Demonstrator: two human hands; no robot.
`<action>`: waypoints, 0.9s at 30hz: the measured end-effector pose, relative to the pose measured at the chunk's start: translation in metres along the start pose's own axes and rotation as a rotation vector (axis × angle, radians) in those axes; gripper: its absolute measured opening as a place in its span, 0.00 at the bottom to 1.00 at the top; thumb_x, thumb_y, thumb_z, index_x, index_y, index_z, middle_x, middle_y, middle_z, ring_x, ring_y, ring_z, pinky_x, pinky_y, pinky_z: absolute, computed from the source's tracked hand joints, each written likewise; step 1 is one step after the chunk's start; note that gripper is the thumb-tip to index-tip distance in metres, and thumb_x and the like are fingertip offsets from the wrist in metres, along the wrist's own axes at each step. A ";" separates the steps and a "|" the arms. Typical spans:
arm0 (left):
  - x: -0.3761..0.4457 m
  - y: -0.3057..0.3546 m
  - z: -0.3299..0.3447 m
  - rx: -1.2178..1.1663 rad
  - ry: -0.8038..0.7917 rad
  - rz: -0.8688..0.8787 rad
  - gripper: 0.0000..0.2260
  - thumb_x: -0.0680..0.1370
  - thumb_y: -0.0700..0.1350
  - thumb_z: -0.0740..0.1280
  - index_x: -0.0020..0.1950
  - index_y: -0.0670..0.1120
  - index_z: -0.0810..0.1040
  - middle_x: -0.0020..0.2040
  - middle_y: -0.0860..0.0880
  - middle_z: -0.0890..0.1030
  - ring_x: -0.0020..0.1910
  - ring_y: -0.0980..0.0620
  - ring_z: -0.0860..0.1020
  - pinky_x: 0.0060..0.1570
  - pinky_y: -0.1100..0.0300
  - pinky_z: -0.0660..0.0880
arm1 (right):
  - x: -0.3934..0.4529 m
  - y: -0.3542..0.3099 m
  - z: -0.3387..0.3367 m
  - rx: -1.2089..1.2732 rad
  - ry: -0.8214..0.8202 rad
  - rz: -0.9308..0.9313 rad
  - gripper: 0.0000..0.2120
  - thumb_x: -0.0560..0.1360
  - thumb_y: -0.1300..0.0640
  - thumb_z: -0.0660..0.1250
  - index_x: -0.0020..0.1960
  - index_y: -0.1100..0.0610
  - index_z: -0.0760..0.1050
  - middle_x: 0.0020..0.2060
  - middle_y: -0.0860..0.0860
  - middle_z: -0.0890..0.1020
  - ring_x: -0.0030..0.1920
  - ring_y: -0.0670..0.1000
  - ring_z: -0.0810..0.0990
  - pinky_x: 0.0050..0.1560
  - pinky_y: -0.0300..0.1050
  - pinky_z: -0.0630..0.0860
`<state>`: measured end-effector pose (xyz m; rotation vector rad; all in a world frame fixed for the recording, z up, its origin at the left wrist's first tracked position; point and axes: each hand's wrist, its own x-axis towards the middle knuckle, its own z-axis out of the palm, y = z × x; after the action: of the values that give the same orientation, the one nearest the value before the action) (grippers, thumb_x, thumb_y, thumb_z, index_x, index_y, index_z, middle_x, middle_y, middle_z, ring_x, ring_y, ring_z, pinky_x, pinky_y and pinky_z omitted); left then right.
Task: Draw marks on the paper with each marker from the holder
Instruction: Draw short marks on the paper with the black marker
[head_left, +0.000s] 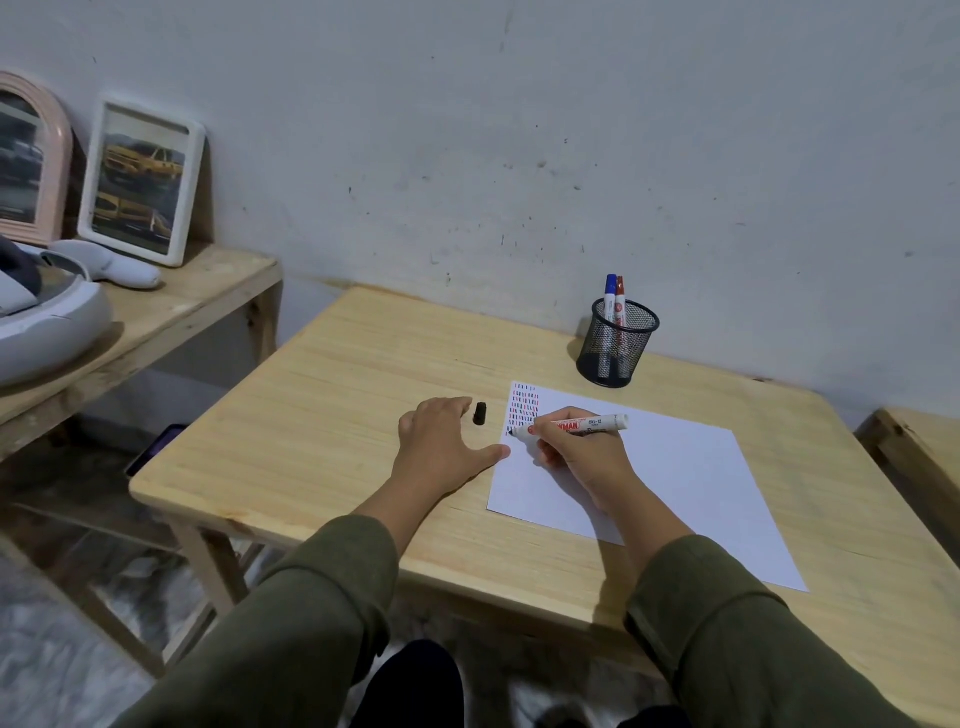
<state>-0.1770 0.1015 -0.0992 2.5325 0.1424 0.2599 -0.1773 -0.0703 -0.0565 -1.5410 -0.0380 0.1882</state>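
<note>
A white sheet of paper (675, 478) lies on the wooden table (322, 415), with rows of short red, blue and black marks in its far left corner. My right hand (576, 452) grips a white marker (592, 423) whose black tip touches the paper just below those marks. Its black cap (479, 413) lies on the table left of the paper. My left hand (441, 441) rests flat on the table beside the cap, thumb against the paper's edge. A black mesh holder (618, 345) behind the paper holds a blue-capped marker (610, 291) and a red-capped marker (620, 296).
A second wooden table (171, 312) at the left carries two picture frames (140, 182) and a white rounded device (47, 317). A grey wall rises behind both. Another wooden piece (919, 441) shows at the right edge. A dark phone-like object (156, 449) lies below, left of the table.
</note>
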 end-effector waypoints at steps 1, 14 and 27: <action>0.000 0.000 0.000 -0.002 0.003 0.000 0.33 0.66 0.65 0.68 0.66 0.50 0.70 0.66 0.53 0.73 0.69 0.52 0.66 0.68 0.52 0.57 | 0.000 0.000 0.000 0.003 -0.003 0.006 0.02 0.71 0.68 0.68 0.42 0.65 0.75 0.25 0.54 0.75 0.24 0.47 0.73 0.33 0.37 0.77; 0.000 0.002 -0.003 -0.108 0.022 0.009 0.28 0.70 0.62 0.66 0.68 0.56 0.68 0.64 0.56 0.76 0.68 0.55 0.69 0.66 0.53 0.57 | 0.001 0.001 -0.002 -0.010 0.031 0.025 0.05 0.72 0.66 0.69 0.47 0.62 0.78 0.31 0.57 0.77 0.25 0.47 0.74 0.36 0.42 0.79; 0.015 0.032 -0.007 -0.629 0.115 -0.197 0.08 0.75 0.45 0.64 0.45 0.58 0.80 0.40 0.58 0.83 0.44 0.52 0.83 0.55 0.51 0.76 | 0.001 -0.019 -0.023 -0.051 0.058 -0.071 0.14 0.70 0.63 0.72 0.54 0.54 0.79 0.32 0.54 0.79 0.30 0.50 0.77 0.41 0.45 0.77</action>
<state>-0.1621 0.0810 -0.0731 1.8660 0.3008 0.3136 -0.1711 -0.0938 -0.0380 -1.5929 -0.0519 0.0868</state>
